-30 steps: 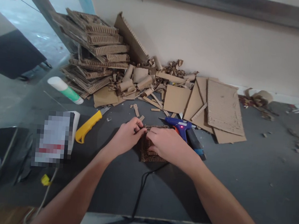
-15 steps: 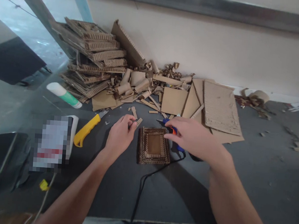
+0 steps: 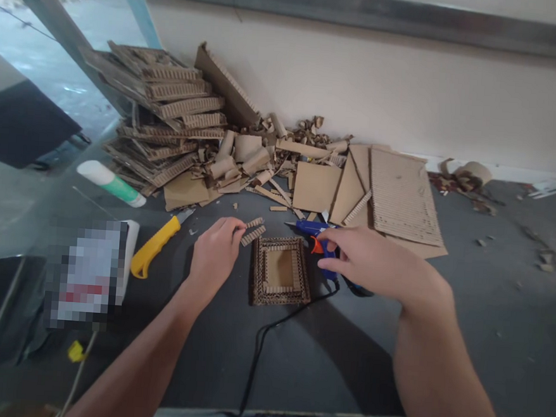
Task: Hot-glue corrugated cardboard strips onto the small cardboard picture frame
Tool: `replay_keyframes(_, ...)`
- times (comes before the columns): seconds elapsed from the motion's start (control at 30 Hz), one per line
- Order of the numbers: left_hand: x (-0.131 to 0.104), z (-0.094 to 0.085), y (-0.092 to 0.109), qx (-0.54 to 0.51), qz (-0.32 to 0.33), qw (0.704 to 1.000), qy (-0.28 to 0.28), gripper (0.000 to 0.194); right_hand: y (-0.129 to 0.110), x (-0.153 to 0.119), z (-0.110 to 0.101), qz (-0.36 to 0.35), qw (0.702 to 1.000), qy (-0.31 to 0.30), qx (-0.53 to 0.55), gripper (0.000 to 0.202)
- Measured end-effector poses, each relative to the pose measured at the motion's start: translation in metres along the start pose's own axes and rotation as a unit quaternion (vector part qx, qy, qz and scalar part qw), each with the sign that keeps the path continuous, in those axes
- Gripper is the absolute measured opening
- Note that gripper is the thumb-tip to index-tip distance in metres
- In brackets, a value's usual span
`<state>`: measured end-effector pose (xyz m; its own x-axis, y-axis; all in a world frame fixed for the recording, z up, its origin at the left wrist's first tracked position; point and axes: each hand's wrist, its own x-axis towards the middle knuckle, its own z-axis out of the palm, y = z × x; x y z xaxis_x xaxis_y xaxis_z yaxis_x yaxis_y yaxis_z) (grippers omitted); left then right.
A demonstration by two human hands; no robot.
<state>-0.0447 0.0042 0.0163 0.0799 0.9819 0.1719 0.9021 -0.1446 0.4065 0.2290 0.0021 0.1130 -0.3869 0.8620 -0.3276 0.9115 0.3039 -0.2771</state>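
The frame lay flat on the tabletop before you. Your left grip pinched a strip by its end; light pressure best prevented crushing. Your right grip stood open at the glue gun; contact could not be told. Moving room lay between frame and near edge, crossed by the cord; the knife lay farther left.

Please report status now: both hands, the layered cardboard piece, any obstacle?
Left grip pinches cardboard strip; right grip open by glue gun. Layered cardboard piece lies between them. Black cord passes its near right corner, perhaps in the way.
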Motion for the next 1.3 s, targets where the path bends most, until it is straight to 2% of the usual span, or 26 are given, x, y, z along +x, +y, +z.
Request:
replay_keyframes(0.07, 0.0, 0.001, 0.001, -0.028, -0.016, 0.999, 0.019, 0.008, -0.003, 0.003, -0.001, -0.009, 1.0, 0.001, 0.0, 0.025)
replay_keyframes(0.13, 0.001, 0.001, 0.004, -0.098, -0.044, 0.994, 0.034, 0.005, -0.007, 0.008, 0.0, -0.018, 1.0, 0.013, 0.013, 0.025)
replay_keyframes(0.27, 0.002, 0.0, 0.013, -0.306, -0.1, 0.947, 0.015, 0.027, -0.022, 0.023, 0.007, -0.032, 0.989, 0.094, 0.114, 0.029)
replay_keyframes(0.37, 0.001, -0.001, 0.018, -0.363, -0.093, 0.927, -0.011, 0.03, -0.032, 0.033, 0.016, -0.082, 0.966, 0.142, 0.201, 0.037)
replay_keyframes(0.5, -0.004, -0.002, 0.022, -0.323, -0.053, 0.944, -0.035, 0.02, -0.036, 0.04, 0.024, -0.153, 0.948, 0.158, 0.232, 0.027)
replay_keyframes(0.6, -0.007, -0.002, 0.023, -0.285, -0.024, 0.957, -0.049, 0.015, -0.034, 0.041, 0.025, -0.122, 0.962, 0.151, 0.19, 0.017)
replay_keyframes(0.7, -0.008, 0.0, 0.021, -0.259, 0.005, 0.964, -0.058, 0.012, -0.031, 0.042, 0.025, -0.087, 0.986, 0.1, 0.104, 0.011)
replay_keyframes(0.8, -0.008, 0.002, 0.019, -0.234, 0.03, 0.97, -0.067, 0.009, -0.029, 0.042, 0.025, -0.081, 0.993, 0.073, 0.049, 0.015)
replay_keyframes(0.97, -0.006, 0.003, 0.018, -0.199, 0.071, 0.975, -0.067, 0.01, -0.028, 0.041, 0.027, -0.062, 0.995, 0.068, 0.038, 0.017)
replay_keyframes(1.07, -0.005, 0.004, 0.017, -0.183, 0.069, 0.979, -0.051, 0.012, -0.029, 0.042, 0.028, -0.044, 0.997, 0.054, 0.033, 0.017)
replay_keyframes(1.3, -0.004, 0.007, 0.015, -0.18, 0.079, 0.979, -0.05, 0.01, -0.026, 0.045, 0.029, -0.053, 0.996, 0.046, 0.048, 0.014)
